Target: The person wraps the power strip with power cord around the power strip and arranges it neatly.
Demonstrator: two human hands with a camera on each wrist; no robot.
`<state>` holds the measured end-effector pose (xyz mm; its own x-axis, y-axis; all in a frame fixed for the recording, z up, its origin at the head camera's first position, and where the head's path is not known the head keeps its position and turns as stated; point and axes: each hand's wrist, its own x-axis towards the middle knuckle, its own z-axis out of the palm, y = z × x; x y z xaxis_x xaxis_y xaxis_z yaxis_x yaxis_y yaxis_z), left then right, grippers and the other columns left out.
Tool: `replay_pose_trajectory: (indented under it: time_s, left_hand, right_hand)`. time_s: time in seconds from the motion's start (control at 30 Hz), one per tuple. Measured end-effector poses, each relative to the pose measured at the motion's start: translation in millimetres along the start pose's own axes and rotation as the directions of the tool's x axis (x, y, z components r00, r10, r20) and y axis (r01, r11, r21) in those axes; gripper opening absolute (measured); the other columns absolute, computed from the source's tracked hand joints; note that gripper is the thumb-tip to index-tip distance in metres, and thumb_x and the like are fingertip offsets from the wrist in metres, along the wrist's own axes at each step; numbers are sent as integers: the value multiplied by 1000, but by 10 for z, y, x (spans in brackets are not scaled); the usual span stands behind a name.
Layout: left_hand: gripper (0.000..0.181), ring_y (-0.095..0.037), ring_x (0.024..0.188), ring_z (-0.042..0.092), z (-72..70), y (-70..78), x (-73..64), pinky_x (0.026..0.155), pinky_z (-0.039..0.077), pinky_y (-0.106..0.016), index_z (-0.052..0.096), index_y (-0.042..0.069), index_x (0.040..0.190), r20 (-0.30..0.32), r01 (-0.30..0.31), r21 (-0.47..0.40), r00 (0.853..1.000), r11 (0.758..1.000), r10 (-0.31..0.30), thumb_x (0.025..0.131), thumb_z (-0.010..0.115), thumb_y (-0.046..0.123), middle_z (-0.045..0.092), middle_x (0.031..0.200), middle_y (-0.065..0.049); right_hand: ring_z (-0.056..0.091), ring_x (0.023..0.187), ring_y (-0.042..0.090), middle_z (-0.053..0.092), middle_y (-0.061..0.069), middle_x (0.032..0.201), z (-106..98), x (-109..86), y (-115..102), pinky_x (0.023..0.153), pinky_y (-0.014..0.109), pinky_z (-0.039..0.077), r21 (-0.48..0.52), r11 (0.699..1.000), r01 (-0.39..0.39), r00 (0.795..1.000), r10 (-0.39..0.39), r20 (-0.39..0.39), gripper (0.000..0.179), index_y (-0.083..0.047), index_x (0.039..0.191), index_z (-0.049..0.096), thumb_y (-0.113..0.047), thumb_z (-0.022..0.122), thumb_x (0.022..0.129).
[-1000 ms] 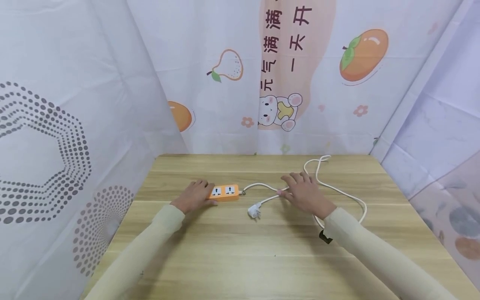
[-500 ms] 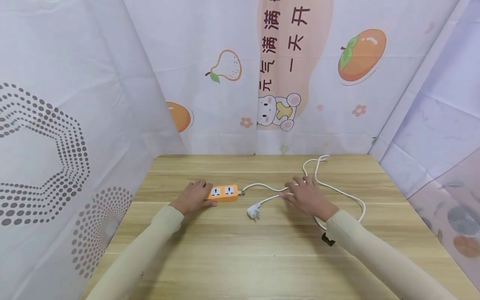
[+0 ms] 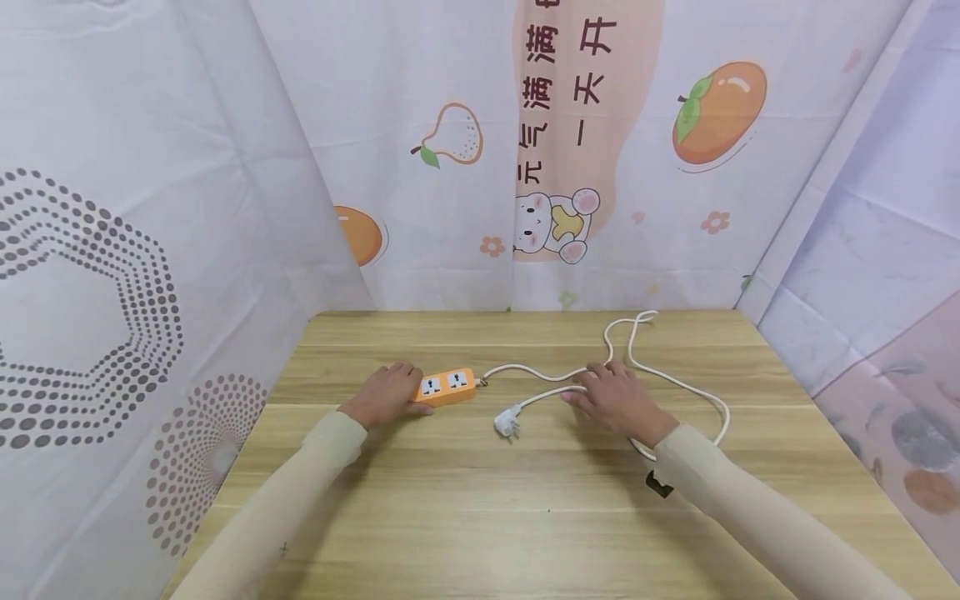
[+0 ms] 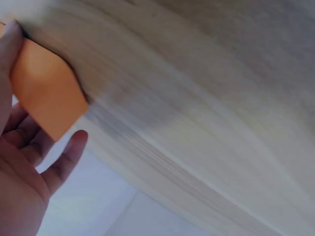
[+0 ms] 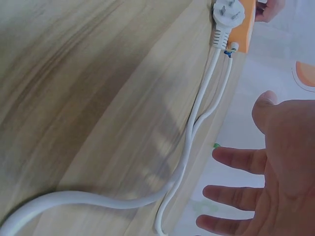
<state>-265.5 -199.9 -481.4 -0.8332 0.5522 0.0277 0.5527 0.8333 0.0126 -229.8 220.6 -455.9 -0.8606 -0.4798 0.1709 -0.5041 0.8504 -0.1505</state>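
Note:
My left hand [image 3: 384, 397] grips the left end of an orange power strip [image 3: 446, 387] lying on the wooden table. In the left wrist view, the thumb is on one side of the strip's orange end [image 4: 47, 88] and fingers are on the other. A white cord [image 3: 517, 366] leaves the strip's right end and runs towards my right hand [image 3: 621, 402]. The cord's white plug [image 3: 507, 422] rests on the table with its prongs exposed. In the right wrist view, the right hand's fingers [image 5: 238, 160] are spread and fairly straight, apart from the cable [image 5: 78, 198].
More of the white cord loops across the table [image 3: 480, 500] behind and right of the right hand. A small dark object [image 3: 659, 484] sits under the right sleeve, at the wrist. Printed curtains [image 3: 450, 208] enclose the table at the back and both sides.
My right hand has drawn slightly back and right, its fingers coming away from the cord. The power strip has turned a little, its right end further back. The left hand stays on it.

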Motion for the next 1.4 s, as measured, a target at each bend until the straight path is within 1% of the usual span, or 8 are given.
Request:
replay_pose_trajectory:
  time_s: [0.07,0.27,0.5,0.63,0.73,0.9,1.2,1.4]
  left_hand:
    - [61,-21,84,55,2,-13,-8,72,50,-42,63,1,109,-9,-10,3,1000,1000,10,89,74,58,60,94,-5]
    - [58,-16,72,49,-39,-40,-37,62,46,-34,60,3,105,-64,-14,-55,998,998,11,90,73,58,52,84,0]
    - [58,-16,78,52,-176,19,-80,67,50,-36,62,1,112,-129,-13,-83,992,996,2,89,77,52,58,92,-3]
    - [56,-16,80,53,-231,55,-112,68,50,-37,63,3,112,-141,-3,-108,990,994,-13,88,79,50,58,94,-2]
    - [56,-15,80,53,-260,74,-137,69,50,-36,63,4,113,-148,7,-121,989,993,-25,87,80,51,58,95,-1]
    - [55,-14,81,52,-305,112,-188,69,48,-34,64,4,111,-161,14,-157,986,988,-39,86,81,50,59,95,0]
    - [54,-14,83,54,-376,195,-256,71,50,-34,66,5,111,-176,37,-181,982,983,-69,86,82,49,60,97,1]
    - [53,-13,82,53,-426,255,-306,69,49,-32,66,6,111,-188,29,-167,980,986,-60,87,81,50,59,96,2]
  right_hand:
    - [54,112,52,64,24,127,5,3,-10,93,68,42,0,1000,3,1000,-3,4,45,-6,127,68,-44,58,104]
    - [53,119,54,62,24,133,34,0,-56,92,69,45,0,1000,15,999,-15,30,48,-3,131,65,-43,58,104]
    - [56,120,48,63,21,131,84,23,-155,91,63,48,23,998,63,998,-63,-2,52,-3,135,62,-45,59,104]
    - [56,123,45,63,21,131,91,47,-239,98,61,46,72,995,76,997,-75,-16,55,-6,139,59,-47,58,104]
    - [55,124,44,62,21,132,65,52,-331,101,60,44,141,987,84,996,-81,-27,55,-6,141,58,-46,59,104]
    - [55,127,41,59,19,138,24,42,-485,103,59,44,259,962,90,995,-95,6,55,-9,143,56,-46,59,104]
    - [56,129,37,58,14,142,62,41,-564,103,54,46,240,967,81,996,-86,11,53,-12,145,55,-45,59,104]
    - [56,130,35,58,12,143,105,22,-589,104,54,46,250,964,92,996,-93,-9,53,-13,144,56,-47,59,104]
